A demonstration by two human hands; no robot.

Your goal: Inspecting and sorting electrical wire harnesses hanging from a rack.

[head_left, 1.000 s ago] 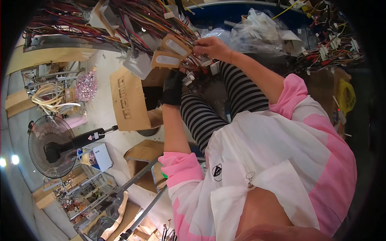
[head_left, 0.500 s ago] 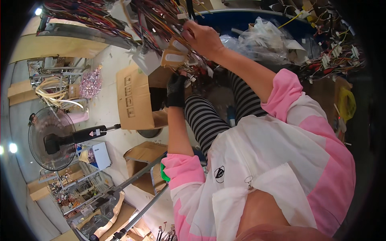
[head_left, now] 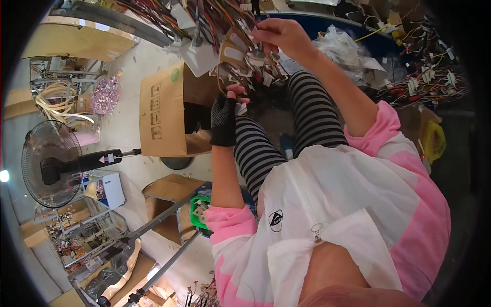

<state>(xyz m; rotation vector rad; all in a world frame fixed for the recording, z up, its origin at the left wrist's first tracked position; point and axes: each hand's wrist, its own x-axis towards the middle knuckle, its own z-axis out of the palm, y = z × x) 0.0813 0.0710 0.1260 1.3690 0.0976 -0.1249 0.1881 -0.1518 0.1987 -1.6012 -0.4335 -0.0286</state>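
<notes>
A thick bundle of multicoloured wires (head_left: 209,18) with white connectors hangs in front of me. Tan tags (head_left: 232,53) and a white square tag (head_left: 199,57) dangle from it. My left hand (head_left: 225,112), in a black fingerless glove, is below the tags with its fingers curled. A small white connector (head_left: 240,108) shows beside those fingers, apparently on a wire end in them. Bare, my right hand (head_left: 286,38) is at the bundle's right side, thumb and fingers pinched by the wires. What lies between its fingertips is too small to make out.
An open cardboard box (head_left: 163,115) stands left of my left hand. Crumpled clear plastic bags (head_left: 345,53) lie in the blue area beyond my right forearm, with more wire harnesses (head_left: 424,77) at the right. A black fan (head_left: 51,163) and a green basket (head_left: 198,212) are to the left.
My right hand has shifted right and its fingers have spread a little from the bundle. My left fingers now show, with a white connector beside them. The whole view has shifted slightly.
</notes>
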